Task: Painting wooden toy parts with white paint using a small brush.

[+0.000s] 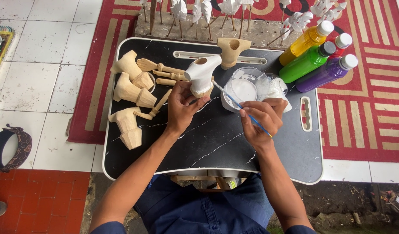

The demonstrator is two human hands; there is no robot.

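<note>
Left hand (181,106) grips the white-coated carved wooden figure (202,74) by its base; right hand (261,117) pinches a thin paintbrush (240,105). Likely light, rigid wood with wet, slippery paint, so the unpainted base is the safest hold.

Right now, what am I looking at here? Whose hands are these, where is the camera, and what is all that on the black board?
There is no machine here: a person works with two bare hands, and the single picture comes from a camera worn on their head, looking down.

The left hand holds a carved wooden piece that is coated white. The right hand holds a thin brush with a blue handle, its tip at that piece.

All this sits on a black tray table with white veins. A tub of white paint stands beside the right hand. On the left lie unpainted wooden pieces. At the far right lie paint bottles: yellow, green, purple and red. Beyond the table, a rack holds white-painted parts on sticks.
</note>
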